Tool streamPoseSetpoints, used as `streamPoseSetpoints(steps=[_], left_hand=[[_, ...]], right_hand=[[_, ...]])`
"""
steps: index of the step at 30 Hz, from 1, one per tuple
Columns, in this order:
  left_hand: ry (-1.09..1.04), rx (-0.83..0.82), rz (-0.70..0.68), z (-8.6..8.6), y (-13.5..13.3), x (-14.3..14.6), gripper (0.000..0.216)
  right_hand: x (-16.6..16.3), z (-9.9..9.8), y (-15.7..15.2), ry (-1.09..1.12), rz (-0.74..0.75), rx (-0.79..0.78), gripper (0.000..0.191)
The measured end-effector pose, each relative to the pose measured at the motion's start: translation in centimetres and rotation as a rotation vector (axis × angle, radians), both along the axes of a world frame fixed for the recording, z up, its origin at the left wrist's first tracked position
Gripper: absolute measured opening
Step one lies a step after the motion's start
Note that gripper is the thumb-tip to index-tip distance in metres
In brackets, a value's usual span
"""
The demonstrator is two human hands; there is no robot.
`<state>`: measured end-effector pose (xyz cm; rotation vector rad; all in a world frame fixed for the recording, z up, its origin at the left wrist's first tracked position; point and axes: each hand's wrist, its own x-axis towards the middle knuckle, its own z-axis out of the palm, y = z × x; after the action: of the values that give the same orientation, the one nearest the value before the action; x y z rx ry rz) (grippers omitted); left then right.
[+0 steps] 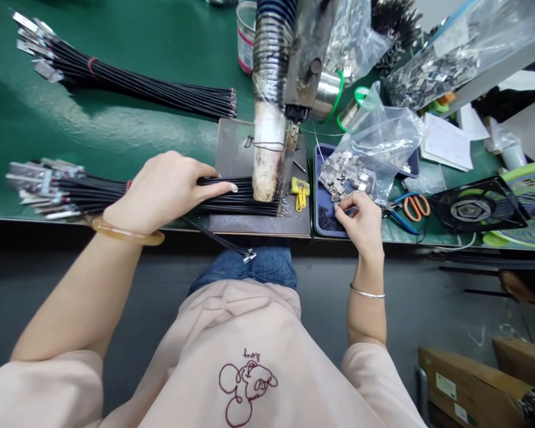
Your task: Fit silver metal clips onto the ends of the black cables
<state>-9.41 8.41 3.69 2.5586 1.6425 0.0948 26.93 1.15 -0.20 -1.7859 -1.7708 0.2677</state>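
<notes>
My left hand (160,190) lies over a bundle of black cables (232,199) at the bench's front edge, fingers stretched along the wires and pressing them down. The bundle's metal-tipped ends (40,187) stick out to the left. Its right end lies under the wrapped nozzle of a soldering fixture (267,154) on a dark work plate (236,148). My right hand (361,223) reaches into a blue tray (323,208), fingers pinched at a pile of small metal clips (345,172) spilling from a clear bag. What the fingertips hold is too small to name.
A second black cable bundle (129,80) lies at the back left on the green bench (116,137). Orange-handled scissors (412,207), a small yellow tool (300,193), solder spools (334,89), bags of metal parts (432,71), a fan (477,208) and papers crowd the right. Cardboard boxes (468,380) stand on the floor.
</notes>
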Motion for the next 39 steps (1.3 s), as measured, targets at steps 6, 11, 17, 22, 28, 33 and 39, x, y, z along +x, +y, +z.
streamPoseSetpoints(steps=[6,11,17,22,28,33,39], left_hand=[[-0.331,0.118,-0.031,-2.8,0.2,-0.5,0.044],[-0.456,0.247,-0.174,-3.7,-2.6,1.8,0.019],[-0.401,0.373,-0.403,-5.8,-4.1,4.9,0.027],[-0.416,0.410,-0.427,-5.9,-5.3,5.2,0.017],[-0.407,0.394,-0.423,-5.7,-6.0,5.4,0.017],[-0.529,0.328,-0.429,-5.1,-6.5,5.1,0.018],[-0.673,0.273,-0.520,-3.7,-7.5,4.2,0.014]], right_hand=[[0.0,-0.3,-0.1,0.011,0.008,0.004,0.011],[-0.2,-0.4,-0.1,-0.009,-0.019,0.009,0.008],[-0.5,-0.4,-0.4,0.003,-0.060,0.052,0.009],[-1.7,0.0,-1.1,0.136,-0.157,0.224,0.016],[-4.7,1.8,-3.8,0.614,-0.027,0.189,0.021],[-8.1,2.3,-5.7,0.581,-0.077,0.283,0.012],[-10.3,2.7,-6.1,0.337,-0.148,0.504,0.010]])
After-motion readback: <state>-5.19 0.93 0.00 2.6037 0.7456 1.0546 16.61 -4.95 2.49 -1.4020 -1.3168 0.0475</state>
